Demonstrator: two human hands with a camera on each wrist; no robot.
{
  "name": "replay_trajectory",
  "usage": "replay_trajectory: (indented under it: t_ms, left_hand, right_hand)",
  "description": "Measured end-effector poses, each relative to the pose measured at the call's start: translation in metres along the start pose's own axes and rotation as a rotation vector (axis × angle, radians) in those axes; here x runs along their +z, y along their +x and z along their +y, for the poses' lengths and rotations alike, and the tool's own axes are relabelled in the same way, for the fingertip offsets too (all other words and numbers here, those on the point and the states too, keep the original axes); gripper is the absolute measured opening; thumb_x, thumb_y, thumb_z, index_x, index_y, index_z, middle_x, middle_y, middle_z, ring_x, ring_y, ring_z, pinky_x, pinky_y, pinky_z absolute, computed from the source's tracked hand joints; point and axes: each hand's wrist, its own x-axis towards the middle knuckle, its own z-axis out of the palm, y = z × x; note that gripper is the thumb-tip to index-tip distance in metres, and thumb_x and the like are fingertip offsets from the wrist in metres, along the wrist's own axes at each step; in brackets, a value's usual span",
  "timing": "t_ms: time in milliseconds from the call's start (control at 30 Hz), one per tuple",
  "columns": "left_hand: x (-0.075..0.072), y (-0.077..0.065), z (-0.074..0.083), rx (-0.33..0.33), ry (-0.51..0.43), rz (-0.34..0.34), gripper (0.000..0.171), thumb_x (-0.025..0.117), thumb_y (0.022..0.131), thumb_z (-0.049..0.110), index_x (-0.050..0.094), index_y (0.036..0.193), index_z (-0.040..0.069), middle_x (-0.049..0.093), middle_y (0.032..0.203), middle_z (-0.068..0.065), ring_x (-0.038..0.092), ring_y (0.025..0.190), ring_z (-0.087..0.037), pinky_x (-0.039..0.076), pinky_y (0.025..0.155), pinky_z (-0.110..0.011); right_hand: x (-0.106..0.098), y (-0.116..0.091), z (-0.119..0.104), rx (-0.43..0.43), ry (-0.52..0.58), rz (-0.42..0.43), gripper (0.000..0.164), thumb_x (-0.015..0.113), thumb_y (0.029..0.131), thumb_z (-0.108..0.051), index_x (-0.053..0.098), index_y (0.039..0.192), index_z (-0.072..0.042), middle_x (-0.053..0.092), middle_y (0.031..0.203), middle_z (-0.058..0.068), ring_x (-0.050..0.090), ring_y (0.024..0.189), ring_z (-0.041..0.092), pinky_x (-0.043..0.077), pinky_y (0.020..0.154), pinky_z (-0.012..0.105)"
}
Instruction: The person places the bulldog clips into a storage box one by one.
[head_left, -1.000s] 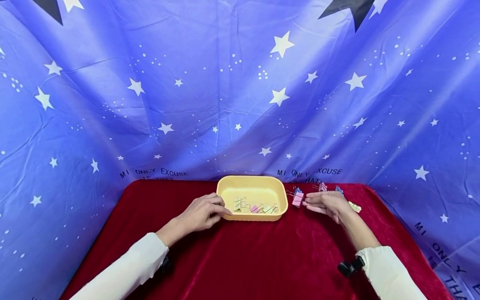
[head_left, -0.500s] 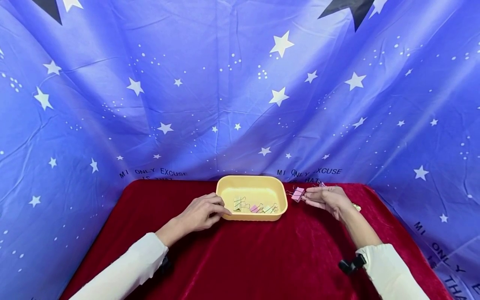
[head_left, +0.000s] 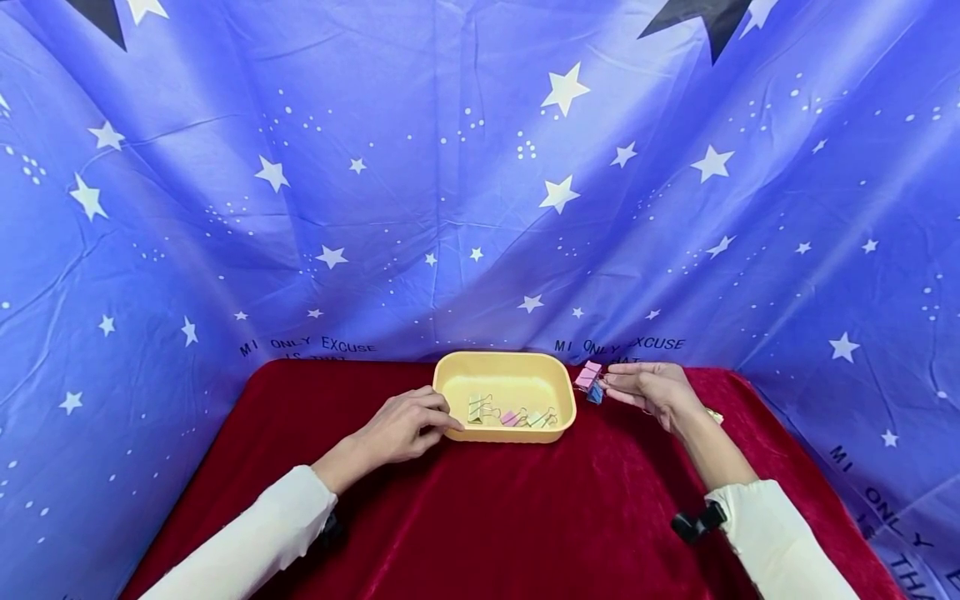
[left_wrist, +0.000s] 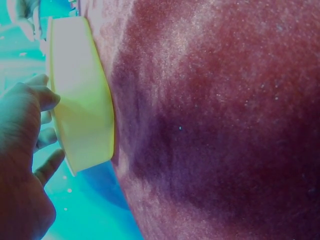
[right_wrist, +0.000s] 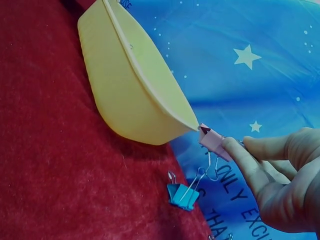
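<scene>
My left hand holds the near left corner of a yellow plastic container, its fingers at the rim. To the right of the container, my right hand pinches a pink binder clip between thumb and fingers. In the right wrist view the pink clip is raised close to the container's rim. Below it is a blue binder clip; their wire handles overlap, and I cannot tell whether they are hooked together. Inside the container lie a pale green clip, a pink clip and another pale clip.
Behind the right wrist a pale yellow clip lies partly hidden on the red velvet cloth. A blue star-patterned curtain closes off the back and sides of the table.
My right hand has taken hold of the pink clip and raised it slightly. The blue clip, seen behind it before, now shows below it. My left hand and the container stay in place.
</scene>
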Motion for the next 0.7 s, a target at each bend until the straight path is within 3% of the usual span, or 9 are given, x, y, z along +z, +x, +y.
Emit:
replay_trajectory:
  t_ms: [267,700]
  left_hand:
    - [0.001,0.0,-0.001,0.007,0.008,0.003,0.031,0.083,0.094,0.007,0.09,0.114,0.028,0.075,0.101,0.007,0.065,0.099,-0.011,0.057,0.081,-0.026]
    - [0.001,-0.001,-0.001,0.001,0.019,0.004,0.031,0.084,0.093,0.007,0.09,0.114,0.029,0.075,0.101,0.008,0.066,0.099,-0.011,0.057,0.081,-0.026]
  right_hand:
    - [0.016,0.001,-0.009,-0.026,-0.014,0.022,0.055,0.061,0.103,0.019,0.047,0.156,0.023,0.087,0.101,0.007,0.086,0.093,0.014,0.066,0.098,0.036]
    - [0.047,0.004,-0.014,-0.058,-0.071,0.03,0.055,0.07,0.101,0.015,0.052,0.152,0.022,0.087,0.102,0.01,0.086,0.091,0.014,0.067,0.093,0.033]
